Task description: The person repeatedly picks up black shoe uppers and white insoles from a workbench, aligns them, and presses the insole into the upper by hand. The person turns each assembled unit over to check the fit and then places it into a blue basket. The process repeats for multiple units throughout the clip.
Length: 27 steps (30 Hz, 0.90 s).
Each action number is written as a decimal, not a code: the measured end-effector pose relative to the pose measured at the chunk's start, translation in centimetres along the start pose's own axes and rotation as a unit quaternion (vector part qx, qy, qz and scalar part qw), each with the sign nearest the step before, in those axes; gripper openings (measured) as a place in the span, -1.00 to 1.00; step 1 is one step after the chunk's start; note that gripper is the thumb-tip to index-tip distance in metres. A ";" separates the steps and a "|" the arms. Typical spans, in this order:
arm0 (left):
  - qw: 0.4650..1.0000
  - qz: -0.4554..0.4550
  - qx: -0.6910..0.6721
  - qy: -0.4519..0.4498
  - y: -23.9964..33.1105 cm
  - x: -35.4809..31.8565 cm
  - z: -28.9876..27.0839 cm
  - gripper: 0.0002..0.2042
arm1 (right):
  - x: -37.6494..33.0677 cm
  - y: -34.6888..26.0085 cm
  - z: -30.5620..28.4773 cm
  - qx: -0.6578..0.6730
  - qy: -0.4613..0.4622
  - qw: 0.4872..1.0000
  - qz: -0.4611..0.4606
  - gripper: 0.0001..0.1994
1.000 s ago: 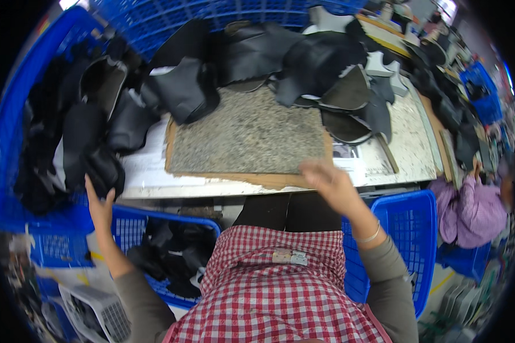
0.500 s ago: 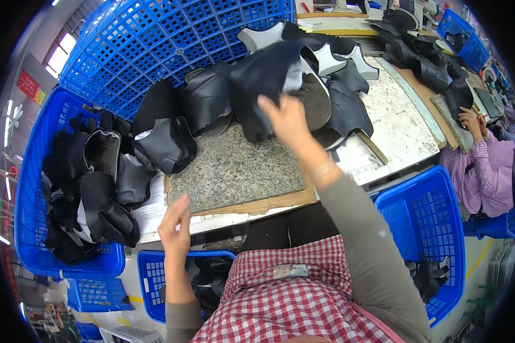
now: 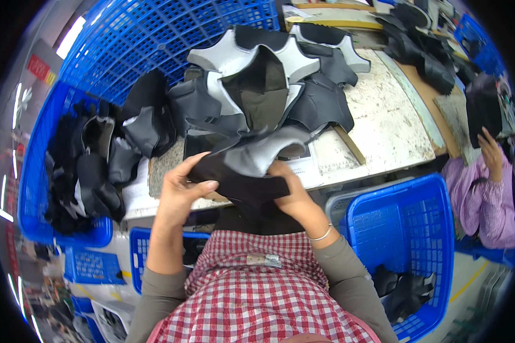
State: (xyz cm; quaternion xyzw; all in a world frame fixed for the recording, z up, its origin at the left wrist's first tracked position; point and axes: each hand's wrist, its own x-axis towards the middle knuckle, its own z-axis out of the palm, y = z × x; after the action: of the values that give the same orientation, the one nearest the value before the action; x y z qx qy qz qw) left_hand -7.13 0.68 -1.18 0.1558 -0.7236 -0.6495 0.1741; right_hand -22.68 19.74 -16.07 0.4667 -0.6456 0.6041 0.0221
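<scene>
Between my two hands, in front of my body, is a black shoe upper [image 3: 234,184] with a light grey inner side showing. My left hand [image 3: 180,194] grips its left edge, thumb on top. My right hand [image 3: 294,193] is closed on its right side, with some fingertips hidden behind the material. Just beyond, several more black uppers [image 3: 320,106] lie on the worktable [image 3: 383,128]; one with its brown-grey lining [image 3: 257,94] faces me.
At the left stands a blue crate [image 3: 31,188] full of uppers, with another blue crate [image 3: 171,40] behind the pile. A blue basket [image 3: 406,211] holding some black pieces stands low at the right. A person in a pink checked sleeve [image 3: 486,194] works at the far right.
My right hand has come back from the pile toward my body with an upper. My left hand, empty before, now grips it too. The lining of another upper in the pile now faces me.
</scene>
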 end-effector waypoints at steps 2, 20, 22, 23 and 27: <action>0.996 -0.037 -0.077 0.014 -0.7 -1.6 -3.1 -0.52 | -0.7 0.3 -1.8 -0.095 -0.019 0.992 0.077 -0.60; 0.992 0.033 -0.048 0.112 -0.6 -8.1 -8.4 -0.63 | 11.3 5.5 9.2 0.063 -0.118 0.980 0.146 -0.56; 0.986 0.116 -0.018 0.115 2.8 -9.7 -10.2 -0.71 | 12.8 8.6 10.9 -0.059 -0.060 0.994 0.069 -0.48; 0.976 0.190 0.001 0.104 4.7 -10.8 -11.2 -0.74 | 13.2 9.6 11.3 -0.134 -0.041 0.987 0.082 -0.46; 0.930 0.313 0.131 0.140 9.3 -11.6 -14.6 -0.77 | 13.6 9.3 9.2 0.191 -0.068 0.962 0.181 -0.64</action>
State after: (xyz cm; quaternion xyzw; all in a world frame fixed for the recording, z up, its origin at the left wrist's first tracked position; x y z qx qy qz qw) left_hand 9.85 -5.98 8.86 0.0322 -0.7825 -0.4333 0.4459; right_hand -31.28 3.00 -17.58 0.3773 -0.5921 0.6770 -0.2207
